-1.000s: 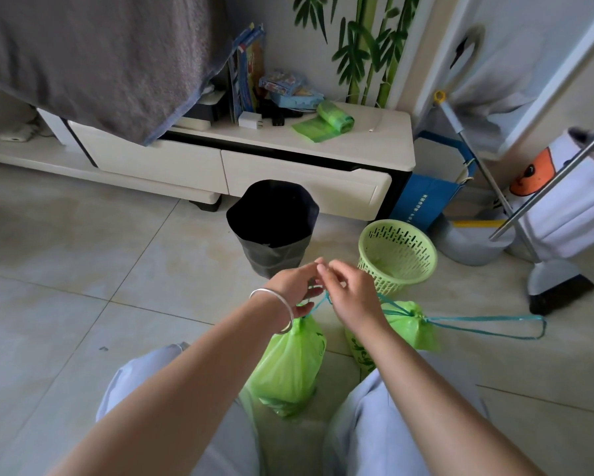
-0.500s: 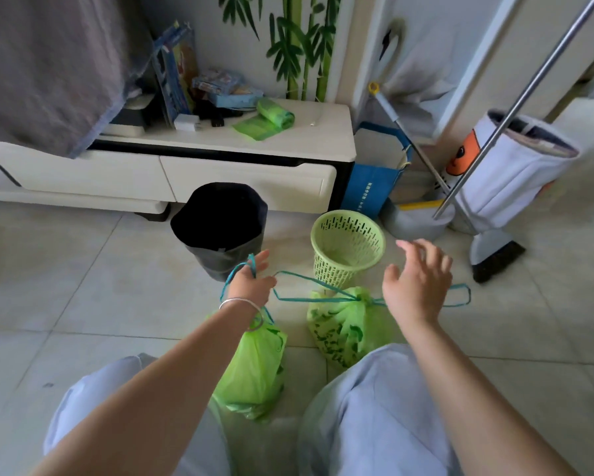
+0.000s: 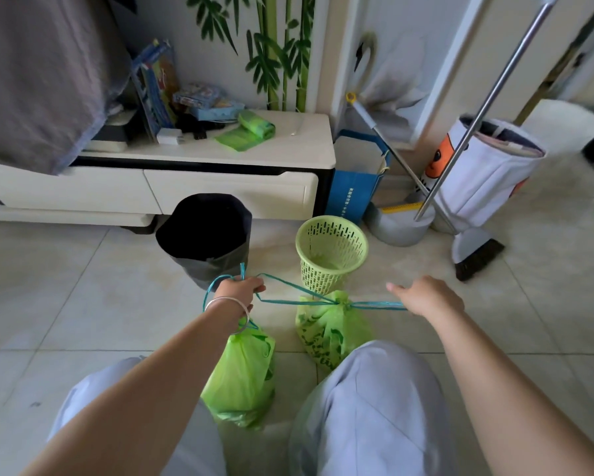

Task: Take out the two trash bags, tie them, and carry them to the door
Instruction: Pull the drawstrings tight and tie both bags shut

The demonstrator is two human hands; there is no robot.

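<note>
Here, left hand grips drawstrings; right hand grips another.

Left hand fisted, wrist bangled; right hand palm down, fingers curled. Both arms extended.

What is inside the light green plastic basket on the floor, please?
The green basket looks empty: its pale bottom shows, with no bag in it. The near inner wall is hidden by its rim. A tied green bag lies on the floor in front of it.
</note>
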